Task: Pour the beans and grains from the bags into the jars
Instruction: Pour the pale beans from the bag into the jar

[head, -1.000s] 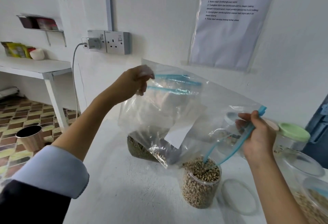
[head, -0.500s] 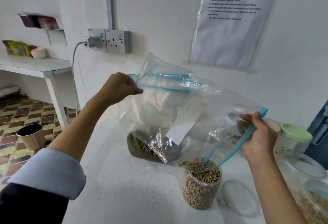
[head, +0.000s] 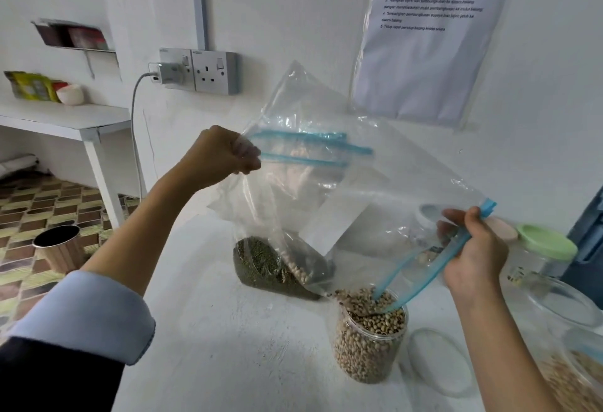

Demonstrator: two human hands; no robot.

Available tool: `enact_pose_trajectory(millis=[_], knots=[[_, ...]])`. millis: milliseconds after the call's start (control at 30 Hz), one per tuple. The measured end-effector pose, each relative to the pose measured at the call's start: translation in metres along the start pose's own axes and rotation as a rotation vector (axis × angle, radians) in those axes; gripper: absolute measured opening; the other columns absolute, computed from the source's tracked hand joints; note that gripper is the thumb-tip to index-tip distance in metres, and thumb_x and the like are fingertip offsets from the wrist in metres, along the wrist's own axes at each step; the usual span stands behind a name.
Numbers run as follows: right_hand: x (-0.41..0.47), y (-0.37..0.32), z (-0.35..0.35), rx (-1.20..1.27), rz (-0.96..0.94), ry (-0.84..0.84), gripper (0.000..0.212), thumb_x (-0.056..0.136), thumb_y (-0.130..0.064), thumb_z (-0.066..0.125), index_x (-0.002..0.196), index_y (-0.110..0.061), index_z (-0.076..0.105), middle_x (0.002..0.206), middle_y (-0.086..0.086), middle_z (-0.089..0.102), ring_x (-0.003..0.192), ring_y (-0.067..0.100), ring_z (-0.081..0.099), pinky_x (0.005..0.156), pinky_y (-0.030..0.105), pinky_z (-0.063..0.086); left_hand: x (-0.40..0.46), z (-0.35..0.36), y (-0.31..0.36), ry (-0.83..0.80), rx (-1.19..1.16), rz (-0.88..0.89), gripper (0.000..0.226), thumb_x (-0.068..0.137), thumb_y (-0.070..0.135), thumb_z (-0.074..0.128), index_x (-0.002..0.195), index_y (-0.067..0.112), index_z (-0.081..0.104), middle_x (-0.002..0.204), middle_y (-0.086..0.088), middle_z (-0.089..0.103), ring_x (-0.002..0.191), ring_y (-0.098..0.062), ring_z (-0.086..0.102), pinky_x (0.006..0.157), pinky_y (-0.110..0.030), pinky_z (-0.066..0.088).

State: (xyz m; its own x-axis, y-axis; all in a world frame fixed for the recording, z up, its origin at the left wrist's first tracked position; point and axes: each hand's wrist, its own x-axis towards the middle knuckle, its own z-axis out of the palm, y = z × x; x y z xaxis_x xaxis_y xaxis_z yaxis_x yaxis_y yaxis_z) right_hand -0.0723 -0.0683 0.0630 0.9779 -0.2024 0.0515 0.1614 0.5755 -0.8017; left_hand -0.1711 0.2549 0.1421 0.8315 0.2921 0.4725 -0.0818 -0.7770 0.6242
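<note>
Clearly my left hand (head: 222,155) was fisted round the bottom corner of the clear bag (head: 355,196), lifted high, while my right hand (head: 473,248) pinched the blue zip edge lower down, fingers curled tight on it. Below my right grip the bag's open mouth dipped into the jar (head: 370,336), which stood on the worktop (head: 228,346) nearly full of pale beans. A few beans (head: 298,269) lay caught in a low fold beneath my left grip. The film looked thin, limp and slippery, almost weightless now, so I judged the corner and the stiffer zip strip the surest holds. Beyond sat another bag of green grains (head: 261,264).
</note>
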Motion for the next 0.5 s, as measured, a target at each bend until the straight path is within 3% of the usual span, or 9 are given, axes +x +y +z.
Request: enact_pose_trajectory(millis=[33,100,167,267,367,500], knots=[[0.000,0.000,0.000,-0.005,-0.003,0.000,0.030,0.097,-0.021,0.054,0.070,-0.013,0.063,0.061,-0.003,0.066,0.055,0.009,0.058,0.061,0.021,0.051,0.000,0.001,0.000,-0.013,-0.009,-0.008,0.004,0.080,0.003,0.072,0.078,0.000,0.071,0.078,-0.006,0.073,0.066,0.001,0.065,0.067,-0.004,0.048],[0.000,0.000,-0.001,-0.005,-0.007,0.008,0.030,0.097,-0.022,0.053,0.071,-0.014,0.063,0.061,-0.003,0.066,0.054,0.009,0.058,0.062,0.022,0.051,-0.002,0.002,0.000,-0.018,-0.001,-0.018,0.014,0.080,0.008,0.073,0.067,0.014,0.071,0.067,0.006,0.072,0.067,0.005,0.063,0.069,0.001,0.042],[0.000,0.000,-0.001,0.006,-0.014,0.023,0.029,0.098,-0.021,0.053,0.071,-0.013,0.062,0.060,-0.003,0.067,0.054,0.009,0.058,0.063,0.022,0.050,-0.002,0.002,0.003,0.020,-0.043,-0.011,0.014,0.076,0.009,0.076,0.066,0.014,0.068,0.058,0.011,0.068,0.062,0.003,0.063,0.072,-0.009,0.045],[-0.003,0.000,0.002,0.004,-0.024,0.035,0.031,0.098,-0.021,0.052,0.069,-0.014,0.062,0.059,-0.004,0.067,0.055,0.009,0.058,0.063,0.022,0.050,-0.005,0.004,0.013,0.098,-0.050,0.034,0.020,0.074,0.012,0.077,0.065,0.013,0.060,0.062,0.003,0.064,0.052,0.003,0.058,0.062,-0.007,0.044],[-0.005,-0.001,0.003,0.014,0.008,0.026,0.029,0.098,-0.021,0.052,0.072,-0.014,0.061,0.058,-0.004,0.067,0.054,0.009,0.057,0.061,0.021,0.050,-0.004,0.004,0.020,0.122,-0.097,0.059,0.023,0.083,0.017,0.070,0.066,0.020,0.055,0.065,-0.001,0.060,0.053,-0.002,0.056,0.058,-0.006,0.045],[-0.002,-0.004,0.000,0.011,-0.012,0.054,0.028,0.098,-0.020,0.053,0.072,-0.013,0.060,0.057,-0.005,0.066,0.050,0.008,0.057,0.062,0.023,0.050,-0.003,0.001,0.020,-0.003,-0.211,0.037,0.022,0.094,0.007,0.054,0.073,0.011,0.061,0.064,-0.008,0.057,0.049,-0.006,0.052,0.058,-0.022,0.047]])
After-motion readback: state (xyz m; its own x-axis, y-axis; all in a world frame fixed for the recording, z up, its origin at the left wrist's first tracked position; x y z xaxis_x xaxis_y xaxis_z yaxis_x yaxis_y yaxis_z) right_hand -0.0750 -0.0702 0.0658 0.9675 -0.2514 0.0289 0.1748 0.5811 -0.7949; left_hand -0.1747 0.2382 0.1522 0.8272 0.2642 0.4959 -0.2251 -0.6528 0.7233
